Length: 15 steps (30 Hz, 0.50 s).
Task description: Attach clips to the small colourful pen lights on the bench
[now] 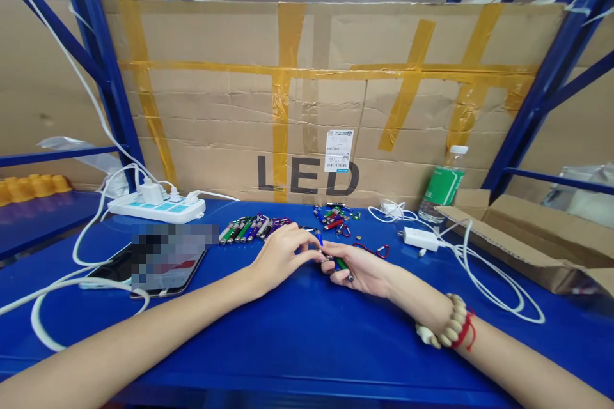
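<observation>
My right hand (357, 265) is closed around a slim green mini flashlight (342, 264); its metal end pokes out below the fingers. My left hand (285, 255) meets it at the fingertips, thumb and forefinger pinched at a small metallic part by the flashlight's end. What exactly that pinch holds is hidden. A small blue piece (319, 238) shows between the two hands. Just behind my left hand lies a row of mini flashlights (244, 230) in several colours, with carabiners. Beyond my right hand are a loose pile of flashlights and clips (333, 217) and a red carabiner (382, 251).
At left are a white power strip (158, 208) with plugs and a phone (177, 262) among white cables. To the right stand a green-labelled bottle (444, 185), a white charger (420, 238) with cable, and an open cardboard box (522, 243). A cardboard wall (215, 121) closes the back.
</observation>
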Tool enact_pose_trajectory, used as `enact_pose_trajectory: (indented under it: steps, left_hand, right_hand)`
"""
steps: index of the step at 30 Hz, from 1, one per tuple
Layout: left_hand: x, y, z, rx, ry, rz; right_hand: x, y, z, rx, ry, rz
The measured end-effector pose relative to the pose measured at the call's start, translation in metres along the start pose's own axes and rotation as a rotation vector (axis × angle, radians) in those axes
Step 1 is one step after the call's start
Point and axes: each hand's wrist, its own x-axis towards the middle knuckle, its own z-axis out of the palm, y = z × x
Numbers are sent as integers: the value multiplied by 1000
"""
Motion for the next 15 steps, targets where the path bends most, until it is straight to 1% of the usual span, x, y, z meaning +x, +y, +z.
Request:
enact_pose_trajectory:
  steps: [6,9,12,15]
  left_hand:
    - [-4,5,7,-97,32,-39]
    - [-4,6,10,-92,43,-71]
    - [-3,8,14,-57,-1,-135]
    - [-3,10,16,25,-55,-130]
  right_hand:
    - [0,-1,2,48,-38,28]
    - [0,-1,4,124,13,64]
    - [-1,-2,5,189,78,71]
    - [-1,-2,3,249,96,47]
